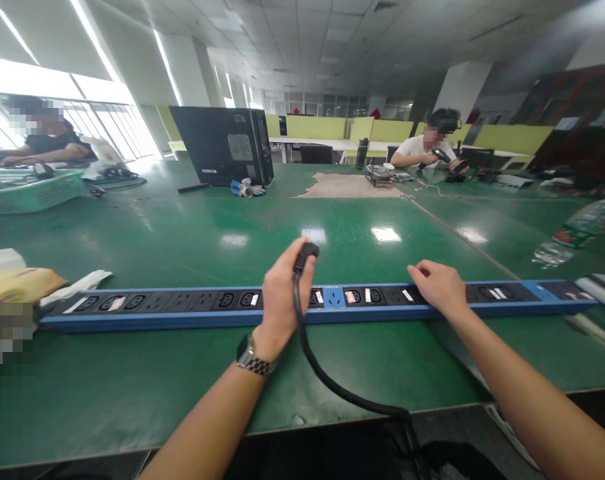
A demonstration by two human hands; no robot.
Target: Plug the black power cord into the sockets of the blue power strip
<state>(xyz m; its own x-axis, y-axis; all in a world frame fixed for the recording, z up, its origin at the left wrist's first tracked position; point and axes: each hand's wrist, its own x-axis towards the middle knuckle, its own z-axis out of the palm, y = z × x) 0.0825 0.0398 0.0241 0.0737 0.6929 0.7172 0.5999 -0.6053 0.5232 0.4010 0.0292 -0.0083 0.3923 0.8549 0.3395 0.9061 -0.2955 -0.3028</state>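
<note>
Left grip (281,293) upright, right grip (441,287) curled

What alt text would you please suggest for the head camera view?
A person's left hand holds a black plug near a long blue-and-black power strip on a green table; the right hand is over the strip. Beyond are a black computer case and two co-workers.

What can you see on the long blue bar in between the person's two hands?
In the head view, a bright blue socket shows between the left hand and right hand, with black sockets and pale stickers on both sides.
</note>
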